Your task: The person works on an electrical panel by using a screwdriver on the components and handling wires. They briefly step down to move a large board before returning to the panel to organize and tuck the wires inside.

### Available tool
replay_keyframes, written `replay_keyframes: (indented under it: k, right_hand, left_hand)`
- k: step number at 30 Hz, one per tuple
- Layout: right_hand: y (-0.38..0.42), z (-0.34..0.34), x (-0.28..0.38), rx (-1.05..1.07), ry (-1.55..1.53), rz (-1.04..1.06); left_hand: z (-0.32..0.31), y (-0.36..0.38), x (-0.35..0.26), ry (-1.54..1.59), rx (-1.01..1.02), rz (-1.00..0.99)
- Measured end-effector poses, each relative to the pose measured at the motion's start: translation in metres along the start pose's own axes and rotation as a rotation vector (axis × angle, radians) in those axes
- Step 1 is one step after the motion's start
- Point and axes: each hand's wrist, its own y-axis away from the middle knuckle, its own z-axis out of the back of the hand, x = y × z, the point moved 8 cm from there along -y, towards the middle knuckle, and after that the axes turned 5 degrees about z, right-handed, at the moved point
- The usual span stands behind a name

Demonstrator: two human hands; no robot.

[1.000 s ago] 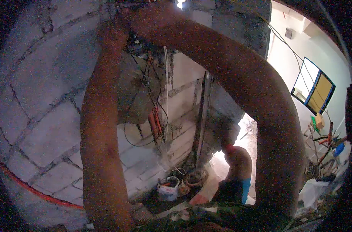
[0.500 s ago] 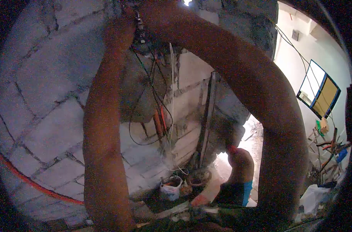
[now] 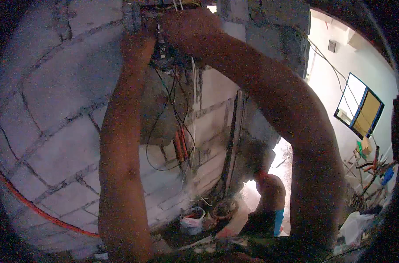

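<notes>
Both my arms reach up to the block wall. My left hand [image 3: 140, 41] is at the upper middle beside a dark fitting [image 3: 162, 49] with small pale and metallic parts, perhaps an electrical box. Close on its other side is my right hand [image 3: 188, 26], bent inward over it. Both hands look closed, but their fingertips are in shadow and what they hold is hidden. Thin black wires [image 3: 169, 101] hang in loops below the fitting. A white cable [image 3: 194, 87] drops beside them, and thin pale wires rise above my right hand.
Orange conduit [image 3: 180, 144] shows behind the wires. A red hose [image 3: 41, 215] curves along the lower left wall. Below are a white bucket [image 3: 193, 220] and a round basin [image 3: 225, 209]. Another person [image 3: 269, 201] is low by the bright opening. A window [image 3: 359, 105] is at right.
The view has tilted up slightly, so the wall and hands sit lower in the picture. My hands stay at the same fitting, and pale wires now show above my right hand.
</notes>
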Motion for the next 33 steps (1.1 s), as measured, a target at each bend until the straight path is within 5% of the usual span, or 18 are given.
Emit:
replay_keyframes:
  k: [2,5,8,12,14,18,20,23,33]
  right_hand:
    - [0.000,-0.001,0.001,0.020,0.002,-0.004]
    - [-0.003,-0.008,0.001,0.085,-0.042,0.037]
    - [-0.003,-0.007,0.000,0.025,0.004,-0.007]
    - [0.004,0.002,0.005,-0.042,0.027,-0.033]
    - [0.001,-0.005,0.001,-0.029,0.036,-0.030]
    - [-0.013,-0.031,-0.005,0.027,0.097,0.011]
    - [-0.007,-0.013,-0.003,-0.098,-0.177,-0.057]
    - [0.003,0.004,-0.002,-0.278,-0.597,-0.161]
    - [-0.010,0.000,0.001,-0.171,-0.225,-0.052]
  left_hand:
    - [-0.008,0.001,0.001,0.013,0.160,0.011]
    - [-0.218,-0.024,0.060,0.920,0.658,-0.151]
    - [-0.028,0.000,0.006,0.114,0.150,0.031]
    - [-0.052,0.002,0.003,0.108,0.264,0.058]
    - [-0.109,0.010,0.046,0.168,-0.030,0.670]
    - [-0.061,0.002,0.027,0.134,0.124,0.336]
    - [-0.046,0.001,0.015,0.107,0.221,0.120]
    - [-0.041,0.004,0.014,0.105,0.249,0.099]
    - [-0.080,0.008,0.020,0.046,0.567,-0.052]
